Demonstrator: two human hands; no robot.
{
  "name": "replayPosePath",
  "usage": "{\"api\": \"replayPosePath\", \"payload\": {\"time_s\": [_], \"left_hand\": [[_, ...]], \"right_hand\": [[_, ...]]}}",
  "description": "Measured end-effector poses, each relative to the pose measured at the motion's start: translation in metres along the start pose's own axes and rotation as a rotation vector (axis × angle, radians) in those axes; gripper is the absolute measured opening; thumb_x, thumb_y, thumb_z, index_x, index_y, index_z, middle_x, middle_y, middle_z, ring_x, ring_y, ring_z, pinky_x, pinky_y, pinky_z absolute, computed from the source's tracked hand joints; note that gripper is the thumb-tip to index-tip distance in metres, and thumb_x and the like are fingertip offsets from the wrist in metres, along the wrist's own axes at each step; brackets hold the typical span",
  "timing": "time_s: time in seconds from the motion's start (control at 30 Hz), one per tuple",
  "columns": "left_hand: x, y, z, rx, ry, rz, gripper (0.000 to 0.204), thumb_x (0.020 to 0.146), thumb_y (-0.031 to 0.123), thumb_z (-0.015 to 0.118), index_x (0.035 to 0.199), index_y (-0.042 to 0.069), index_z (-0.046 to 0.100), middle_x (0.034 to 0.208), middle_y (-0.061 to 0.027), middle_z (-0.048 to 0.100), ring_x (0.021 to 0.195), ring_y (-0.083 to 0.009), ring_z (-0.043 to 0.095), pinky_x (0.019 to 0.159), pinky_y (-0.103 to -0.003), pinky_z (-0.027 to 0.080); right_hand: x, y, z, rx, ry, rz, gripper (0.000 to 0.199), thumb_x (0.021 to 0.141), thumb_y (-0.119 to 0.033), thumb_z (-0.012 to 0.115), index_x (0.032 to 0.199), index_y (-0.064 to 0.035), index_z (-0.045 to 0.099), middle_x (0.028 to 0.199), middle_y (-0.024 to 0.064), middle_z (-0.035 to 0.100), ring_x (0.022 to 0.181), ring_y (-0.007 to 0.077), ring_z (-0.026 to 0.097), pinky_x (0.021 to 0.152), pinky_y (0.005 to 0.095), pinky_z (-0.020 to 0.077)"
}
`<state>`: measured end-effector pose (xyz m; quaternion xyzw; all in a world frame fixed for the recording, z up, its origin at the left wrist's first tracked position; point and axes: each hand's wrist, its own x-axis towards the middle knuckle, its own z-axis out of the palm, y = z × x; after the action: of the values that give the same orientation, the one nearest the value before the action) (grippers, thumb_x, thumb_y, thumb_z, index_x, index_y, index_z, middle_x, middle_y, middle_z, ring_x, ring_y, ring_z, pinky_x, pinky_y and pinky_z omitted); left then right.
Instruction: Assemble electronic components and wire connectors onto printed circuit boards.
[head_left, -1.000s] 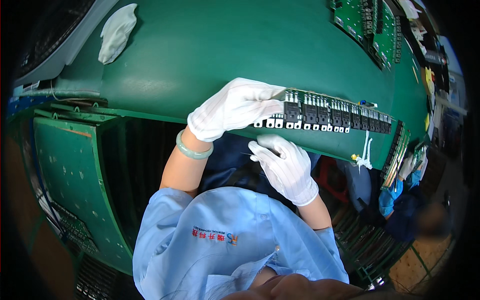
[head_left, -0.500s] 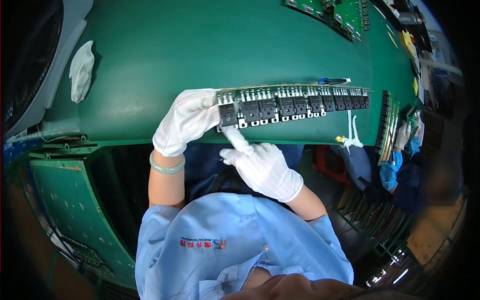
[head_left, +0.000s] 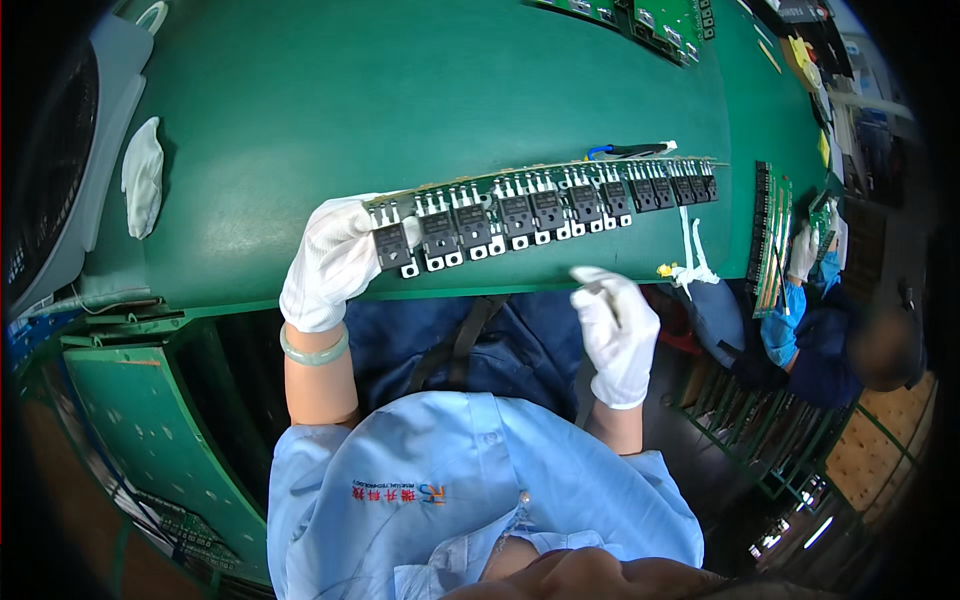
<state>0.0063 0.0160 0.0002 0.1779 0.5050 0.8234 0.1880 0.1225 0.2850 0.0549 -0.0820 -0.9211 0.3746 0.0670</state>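
Note:
My left hand (head_left: 328,262), in a white glove, grips the left end of a long circuit board (head_left: 510,182). The board is held edge-on above the near side of the green table. Along its side facing me runs a row of several black transistors (head_left: 515,217) with silvery legs and metal tabs. My right hand (head_left: 620,332), also white-gloved, is below and right of the board, apart from it. Its fingers are loosely bent and spread, with nothing visible in them. White strips (head_left: 692,262) with a yellow bit hang at the table edge nearby.
Behind the board lies a blue-and-black hand tool (head_left: 632,151). A white glove (head_left: 143,178) rests on the table (head_left: 350,100) at left, beside a grey fan-like housing (head_left: 118,120). Green circuit boards (head_left: 660,25) lie at the far side. At right, a co-worker's gloved hands (head_left: 805,250) hold a board.
My right hand has moved away from beneath the board's left end, out to the right. My left hand and the board have shifted left, with the board's left end lower.

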Motion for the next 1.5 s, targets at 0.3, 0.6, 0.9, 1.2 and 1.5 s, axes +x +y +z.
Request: {"api": "replayPosePath", "payload": {"time_s": [0.3, 0.6, 0.9, 1.2, 1.5], "left_hand": [[-0.009, -0.012, -0.008, 0.301, 0.034, 0.177, 0.016, 0.084, 0.008, 0.058, 0.097, 0.0, 0.062, 0.1, -0.0191, 0.065, 0.086, -0.024, 0.063, 0.075, -0.031, 0.049], [-0.01, -0.004, -0.012, 0.61, 0.028, 0.148, 0.012, 0.084, 0.008, 0.059, 0.089, -0.001, 0.065, 0.096, -0.0187, 0.068, 0.079, -0.0253, 0.066, 0.072, -0.031, 0.051], [-0.009, -0.007, 0.038, 0.564, 0.161, 0.464, 0.012, 0.082, -0.001, 0.055, 0.089, -0.002, 0.064, 0.087, -0.0167, 0.065, 0.073, -0.0309, 0.063, 0.067, -0.036, 0.049], [-0.008, -0.003, 0.035, 0.596, -0.02, 0.456, 0.014, 0.087, 0.001, 0.057, 0.1, 0.006, 0.058, 0.102, -0.0219, 0.062, 0.087, -0.0316, 0.065, 0.075, -0.037, 0.053], [-0.02, -0.013, 0.03, 0.34, 0.028, 0.342, 0.039, 0.09, 0.025, 0.055, 0.107, -0.01, 0.057, 0.104, -0.021, 0.062, 0.091, -0.0255, 0.063, 0.08, -0.032, 0.051]], "right_hand": [[-0.003, 0.014, 0.006, -0.278, -0.065, -0.189, 0.033, 0.074, -0.029, 0.077, 0.067, -0.0059, 0.054, 0.06, 0.0089, 0.051, 0.051, 0.028, 0.053, 0.047, 0.035, 0.0411], [-0.008, 0.004, 0.006, -0.014, -0.137, -0.028, 0.03, 0.087, -0.009, 0.058, 0.116, -0.0016, 0.059, 0.083, 0.0116, 0.064, 0.067, 0.0263, 0.061, 0.062, 0.0338, 0.0487], [-0.008, -0.008, 0.043, 0.12, 0.019, -0.026, 0.032, 0.082, 0.0, 0.066, 0.113, 0.0027, 0.058, 0.104, 0.0168, 0.065, 0.087, 0.0278, 0.064, 0.076, 0.0325, 0.0513], [-0.011, -0.019, 0.046, -0.014, 0.016, -0.205, 0.017, 0.078, 0.002, 0.07, 0.093, 0.0015, 0.06, 0.092, 0.0157, 0.064, 0.084, 0.0321, 0.063, 0.075, 0.0342, 0.0508], [-0.017, -0.019, 0.049, 0.013, 0.073, -0.13, 0.016, 0.078, 0.002, 0.07, 0.091, 0.0021, 0.06, 0.092, 0.0168, 0.065, 0.083, 0.0297, 0.064, 0.074, 0.0326, 0.0514]]}}
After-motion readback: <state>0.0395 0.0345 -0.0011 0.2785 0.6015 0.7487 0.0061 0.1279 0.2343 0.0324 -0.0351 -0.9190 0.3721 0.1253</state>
